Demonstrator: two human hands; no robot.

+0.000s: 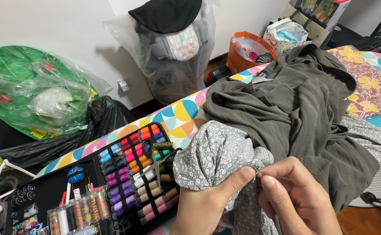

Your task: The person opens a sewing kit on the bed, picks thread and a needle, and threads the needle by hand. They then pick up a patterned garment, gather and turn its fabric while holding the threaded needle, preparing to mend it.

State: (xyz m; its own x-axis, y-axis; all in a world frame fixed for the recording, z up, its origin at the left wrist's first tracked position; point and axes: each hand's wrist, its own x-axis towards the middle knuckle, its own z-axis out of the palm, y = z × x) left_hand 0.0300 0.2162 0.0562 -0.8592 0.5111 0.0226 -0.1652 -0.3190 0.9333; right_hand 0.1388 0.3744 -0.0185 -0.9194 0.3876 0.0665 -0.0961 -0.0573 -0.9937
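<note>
- Left hand [208,202] grips bunched grey floral cotton fabric [216,159] at 6 o'clock.
- Right hand [297,196] fingers pinch closed, perhaps on a needle, at the fabric's edge.
- Risk: a pricked thumb; slipping fabric.

A clear plastic bag [173,52] of folded clothes is standing against the wall. A green-tinted plastic bag [33,89] is lying at left. An orange bag [248,52] and a white paper bag [286,32] are sitting behind the board.
</note>
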